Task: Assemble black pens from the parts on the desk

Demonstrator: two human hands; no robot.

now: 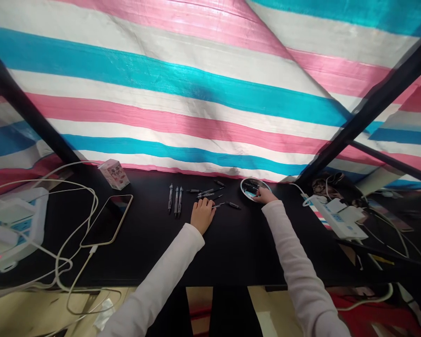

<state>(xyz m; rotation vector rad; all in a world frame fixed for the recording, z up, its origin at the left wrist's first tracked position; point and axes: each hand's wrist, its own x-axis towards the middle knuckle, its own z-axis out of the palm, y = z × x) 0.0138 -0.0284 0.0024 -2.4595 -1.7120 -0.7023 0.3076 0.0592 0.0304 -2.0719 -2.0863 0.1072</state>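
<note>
My left hand [202, 216] rests palm down on the black table, its fingers slightly apart. Just beyond and beside it lie several loose pen parts, among them a clear barrel [206, 192] and a dark grip piece [233, 205]. To its left, three pens [176, 201] lie side by side, pointing away from me. My right hand [264, 195] reaches over the right rim of a round white dish [243, 191] that holds dark, thin pen parts. The fingers of that hand are closed together inside the dish; what they pinch is hidden.
A phone [108, 220] on a charging cable and a small patterned box [114, 174] are at the left. Power strips with white cables stand at the far left [38, 215] and right [340, 222]. A striped sheet [196, 117] hangs behind the table.
</note>
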